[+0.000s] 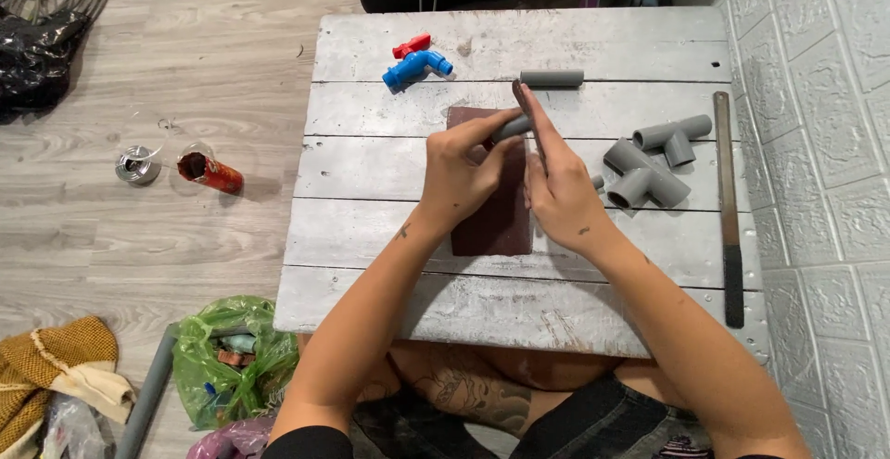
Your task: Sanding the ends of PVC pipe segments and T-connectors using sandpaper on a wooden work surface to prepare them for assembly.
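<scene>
Two hands are engaged over a dark reddish-brown abrasive sheet (pixel 496 227) lying flat on the grey plank table (pixel 371 236). A short grey pipe piece (pixel 512 128) is pinched in the curled fingers of the left hand (pixel 459 172), its end tilted down towards the sheet. The right hand (pixel 556 181) is held edge-on, fingers straight and pressed together against the pipe, nothing gripped in it. Judged step: the pipe end is being rubbed smooth. For an even finish, the pipe would best be turned steadily in the fingers, pressure kept light, and the sheet held from sliding. Well apart lie a second pipe offcut (pixel 552 78), two grey tee fittings (pixel 649 158) and a blue tap with red handle (pixel 415 62). A long flat file (pixel 728 199) lies along the right edge.
</scene>
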